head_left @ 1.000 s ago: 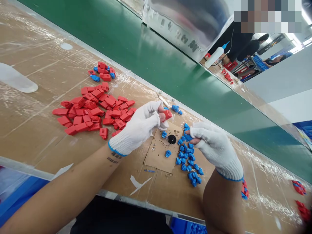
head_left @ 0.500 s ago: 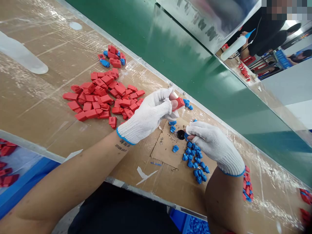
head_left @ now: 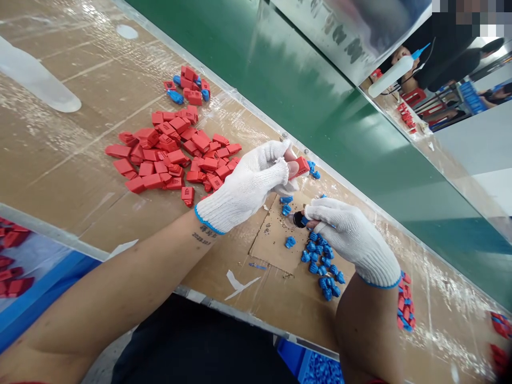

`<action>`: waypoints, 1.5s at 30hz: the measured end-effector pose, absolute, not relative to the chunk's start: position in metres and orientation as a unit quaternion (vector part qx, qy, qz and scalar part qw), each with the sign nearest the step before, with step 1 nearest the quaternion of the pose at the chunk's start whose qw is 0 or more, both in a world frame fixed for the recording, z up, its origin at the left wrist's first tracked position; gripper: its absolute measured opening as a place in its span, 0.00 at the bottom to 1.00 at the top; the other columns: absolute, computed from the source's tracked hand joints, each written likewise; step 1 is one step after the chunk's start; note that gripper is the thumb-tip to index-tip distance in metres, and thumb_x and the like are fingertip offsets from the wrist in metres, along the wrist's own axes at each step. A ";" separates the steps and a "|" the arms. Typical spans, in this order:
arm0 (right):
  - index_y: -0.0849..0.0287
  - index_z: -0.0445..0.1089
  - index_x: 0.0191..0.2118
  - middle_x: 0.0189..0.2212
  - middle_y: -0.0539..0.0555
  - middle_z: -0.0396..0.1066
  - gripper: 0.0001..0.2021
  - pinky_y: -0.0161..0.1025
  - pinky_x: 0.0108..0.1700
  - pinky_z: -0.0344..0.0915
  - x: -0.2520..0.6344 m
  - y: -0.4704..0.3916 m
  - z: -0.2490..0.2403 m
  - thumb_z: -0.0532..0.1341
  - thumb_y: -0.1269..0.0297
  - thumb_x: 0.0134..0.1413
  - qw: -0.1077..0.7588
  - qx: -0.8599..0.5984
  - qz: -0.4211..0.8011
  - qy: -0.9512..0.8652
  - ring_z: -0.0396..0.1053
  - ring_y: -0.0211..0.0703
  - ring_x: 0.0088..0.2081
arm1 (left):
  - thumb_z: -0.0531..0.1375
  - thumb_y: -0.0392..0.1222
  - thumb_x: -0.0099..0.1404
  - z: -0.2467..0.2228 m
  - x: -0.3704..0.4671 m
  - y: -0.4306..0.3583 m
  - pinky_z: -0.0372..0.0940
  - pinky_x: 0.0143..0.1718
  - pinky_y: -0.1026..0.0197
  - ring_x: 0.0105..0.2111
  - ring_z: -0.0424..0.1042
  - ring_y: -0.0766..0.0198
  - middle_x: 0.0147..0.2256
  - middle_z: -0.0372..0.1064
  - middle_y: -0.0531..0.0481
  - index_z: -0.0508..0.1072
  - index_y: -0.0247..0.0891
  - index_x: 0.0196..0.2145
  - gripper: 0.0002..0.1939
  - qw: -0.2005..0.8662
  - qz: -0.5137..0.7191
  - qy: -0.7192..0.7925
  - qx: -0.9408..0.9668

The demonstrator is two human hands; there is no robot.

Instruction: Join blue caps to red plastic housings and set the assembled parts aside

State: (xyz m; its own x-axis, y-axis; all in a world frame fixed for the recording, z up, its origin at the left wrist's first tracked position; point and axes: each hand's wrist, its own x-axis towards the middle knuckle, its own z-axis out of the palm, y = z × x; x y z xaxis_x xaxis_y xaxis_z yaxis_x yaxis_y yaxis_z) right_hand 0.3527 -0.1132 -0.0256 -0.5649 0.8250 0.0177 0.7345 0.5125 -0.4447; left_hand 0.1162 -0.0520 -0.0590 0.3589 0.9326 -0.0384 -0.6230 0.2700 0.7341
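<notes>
My left hand, in a white knit glove with bare fingertips, is closed on a small red plastic block. My right hand, gloved alike, pinches a small blue plastic piece. That piece is at a small round black dish, partly covering it; whether they touch I cannot tell. The dish stands on a cardboard square with wet-looking spots. Loose blue pieces lie below my right hand, and a large pile of red blocks lies left of my left hand.
A green panel borders the table at the back. Red and blue pieces form a small group at the upper left. A blue bin with red parts is at lower left. Beyond the panel, a person holds a white bottle.
The view has shifted slightly. The blue piece in my right hand now overlaps more of the black dish. My left hand keeps its hold on the red block, which is turned a little.
</notes>
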 end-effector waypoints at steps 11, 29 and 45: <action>0.54 0.76 0.41 0.35 0.51 0.77 0.11 0.40 0.37 0.72 0.355 -0.115 -0.016 0.61 0.79 0.63 0.166 -0.433 0.183 -0.867 0.75 0.42 0.35 | 0.69 0.37 0.66 -0.066 0.116 -0.050 0.71 0.35 0.66 0.30 0.71 0.71 0.34 0.70 0.54 0.72 0.38 0.38 0.08 0.757 0.512 0.209 0.349; 0.52 0.75 0.39 0.37 0.49 0.78 0.04 0.43 0.43 0.76 0.317 -0.129 -0.008 0.66 0.67 0.69 0.461 -0.432 0.125 -0.765 0.77 0.44 0.39 | 0.77 0.35 0.50 -0.071 0.126 -0.073 0.75 0.38 0.64 0.33 0.79 0.65 0.34 0.80 0.51 0.82 0.36 0.36 0.15 0.780 0.418 0.217 0.412; 0.53 0.70 0.36 0.32 0.50 0.71 0.09 0.38 0.38 0.69 0.316 -0.130 -0.005 0.64 0.72 0.70 0.377 -0.427 0.100 -0.816 0.70 0.41 0.35 | 0.75 0.35 0.49 -0.061 0.124 -0.076 0.74 0.40 0.62 0.33 0.77 0.65 0.33 0.79 0.50 0.79 0.35 0.35 0.15 0.804 0.359 0.231 0.415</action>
